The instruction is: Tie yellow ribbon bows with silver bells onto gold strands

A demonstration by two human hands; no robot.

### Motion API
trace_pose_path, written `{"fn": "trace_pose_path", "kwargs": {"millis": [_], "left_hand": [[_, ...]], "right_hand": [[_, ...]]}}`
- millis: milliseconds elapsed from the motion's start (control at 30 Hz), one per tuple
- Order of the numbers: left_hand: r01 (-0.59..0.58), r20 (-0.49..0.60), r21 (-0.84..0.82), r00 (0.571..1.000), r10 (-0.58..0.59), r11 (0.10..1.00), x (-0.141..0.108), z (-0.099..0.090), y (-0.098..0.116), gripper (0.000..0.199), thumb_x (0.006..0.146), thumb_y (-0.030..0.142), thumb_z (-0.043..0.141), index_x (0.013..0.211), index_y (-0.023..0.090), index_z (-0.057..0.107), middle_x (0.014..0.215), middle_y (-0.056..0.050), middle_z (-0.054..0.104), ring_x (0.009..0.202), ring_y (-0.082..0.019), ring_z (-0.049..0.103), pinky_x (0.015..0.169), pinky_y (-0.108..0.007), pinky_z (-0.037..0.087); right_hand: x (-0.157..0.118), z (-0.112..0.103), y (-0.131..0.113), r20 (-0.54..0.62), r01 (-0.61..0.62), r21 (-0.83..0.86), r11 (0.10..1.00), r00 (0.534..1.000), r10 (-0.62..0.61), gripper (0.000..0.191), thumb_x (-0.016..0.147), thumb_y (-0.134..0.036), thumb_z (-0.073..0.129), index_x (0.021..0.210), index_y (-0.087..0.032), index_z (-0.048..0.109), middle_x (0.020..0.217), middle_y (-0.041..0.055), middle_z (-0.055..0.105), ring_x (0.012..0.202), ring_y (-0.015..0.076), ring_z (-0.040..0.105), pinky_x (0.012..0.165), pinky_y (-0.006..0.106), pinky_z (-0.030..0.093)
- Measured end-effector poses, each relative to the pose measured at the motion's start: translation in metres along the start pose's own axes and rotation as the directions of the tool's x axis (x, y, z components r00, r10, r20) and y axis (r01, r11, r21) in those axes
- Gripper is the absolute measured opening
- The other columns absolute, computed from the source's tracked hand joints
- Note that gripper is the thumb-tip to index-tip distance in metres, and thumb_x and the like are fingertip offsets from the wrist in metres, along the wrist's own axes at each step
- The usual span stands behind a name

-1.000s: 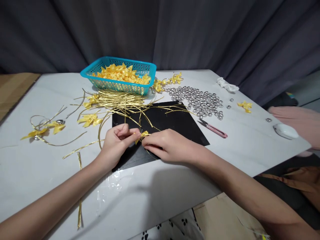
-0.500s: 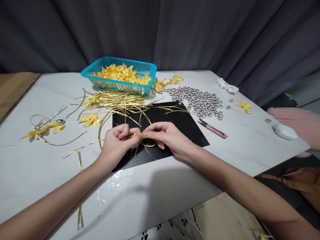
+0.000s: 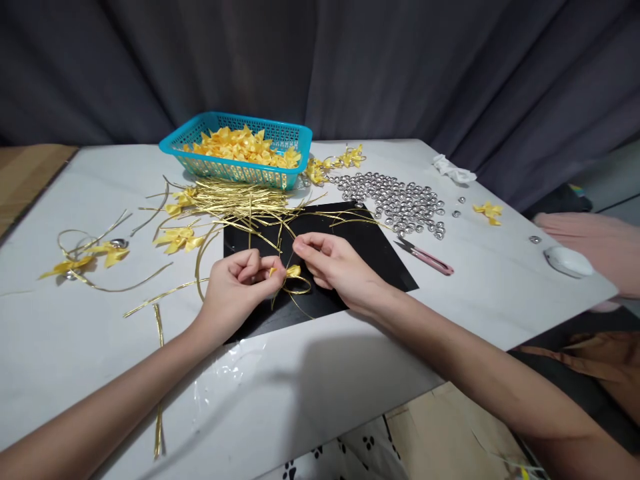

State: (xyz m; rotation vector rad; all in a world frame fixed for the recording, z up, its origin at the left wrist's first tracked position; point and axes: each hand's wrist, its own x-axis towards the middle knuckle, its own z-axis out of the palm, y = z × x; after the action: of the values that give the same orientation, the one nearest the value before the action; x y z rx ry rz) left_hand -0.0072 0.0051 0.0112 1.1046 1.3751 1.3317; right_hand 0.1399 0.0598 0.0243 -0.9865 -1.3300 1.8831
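My left hand (image 3: 240, 283) pinches a yellow ribbon flower (image 3: 293, 271) over a black mat (image 3: 385, 260). Part of the flower is hidden behind the thumb and fingers. A loop of gold cord (image 3: 299, 289) hangs from the flower, with loose ends trailing over the mat. My right hand (image 3: 333, 263) is a little above and to the right of the flower, thumb and forefinger pinched together. A thin strand seems to run from those fingertips down to the flower.
Behind lies a pile of gold cords (image 3: 235, 198) before a blue basket (image 3: 173, 145) of yellow flowers. Silver beads (image 3: 400, 203), pink-handled snips (image 3: 425, 257) and a white dish (image 3: 569, 262) are on the right. Finished-looking flowers with cords (image 3: 83, 263) lie left.
My right hand has moved up and slightly right, away from my left fingertips, uncovering the yellow flower. My left hand stays nearly in place.
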Motion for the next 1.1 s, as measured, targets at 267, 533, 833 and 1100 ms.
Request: {"fn": "trace_pose_path", "kwargs": {"millis": [267, 533, 833, 1100], "left_hand": [[-0.028, 0.015, -0.008, 0.999, 0.028, 1.0, 0.0, -0.001, -0.001, 0.045, 0.067, 0.016, 0.066, 0.052, 0.022, 0.024, 0.064, 0.001, 0.063, 0.058, -0.008, 0.05, 0.054, -0.021, 0.037], [-0.037, 0.008, 0.03, 0.999, 0.037, 0.999, 0.0, 0.0, -0.001, 0.044, 0.063, 0.014, 0.066, 0.051, 0.022, 0.024, 0.066, 0.0, 0.064, 0.059, -0.008, 0.049, 0.059, -0.021, 0.041], [-0.036, -0.003, 0.088, 0.999, 0.036, 0.996, -0.002, 0.003, 0.001, 0.045, 0.06, 0.015, 0.064, 0.05, 0.021, 0.022, 0.061, 0.001, 0.059, 0.056, -0.006, 0.046, 0.055, -0.02, 0.038], [-0.034, 0.014, 0.096, 0.999, 0.033, 0.995, -0.001, 0.001, -0.002, 0.044, 0.061, 0.014, 0.063, 0.05, 0.022, 0.021, 0.063, 0.001, 0.06, 0.06, -0.008, 0.051, 0.06, -0.022, 0.042]], "right_hand": [[0.0, -0.002, 0.007, 0.028, -0.015, -0.077, 0.997, 0.999, 0.017, 0.026, 0.071, -0.038, 0.072, 0.08, -0.015, 0.069, 0.05, -0.0068, 0.049, 0.042, 0.0037, 0.039, 0.038, 0.017, 0.031], [0.002, -0.004, -0.002, -0.049, 0.241, -0.171, 0.955, 0.966, -0.252, 0.012, 0.075, -0.028, 0.068, 0.073, -0.018, 0.074, 0.073, 0.0005, 0.072, 0.066, 0.0086, 0.062, 0.066, 0.023, 0.05], [-0.01, -0.005, -0.051, -0.162, 0.157, -0.009, 0.988, 0.974, -0.156, 0.01, 0.081, -0.02, 0.065, 0.075, -0.015, 0.071, 0.074, 0.0017, 0.07, 0.063, 0.005, 0.063, 0.062, 0.014, 0.052], [-0.024, 0.007, -0.084, -0.127, 0.232, -0.036, 0.972, 0.964, -0.235, 0.011, 0.084, -0.018, 0.06, 0.076, -0.014, 0.067, 0.079, 0.0015, 0.068, 0.076, 0.0078, 0.066, 0.068, 0.015, 0.054]]}}
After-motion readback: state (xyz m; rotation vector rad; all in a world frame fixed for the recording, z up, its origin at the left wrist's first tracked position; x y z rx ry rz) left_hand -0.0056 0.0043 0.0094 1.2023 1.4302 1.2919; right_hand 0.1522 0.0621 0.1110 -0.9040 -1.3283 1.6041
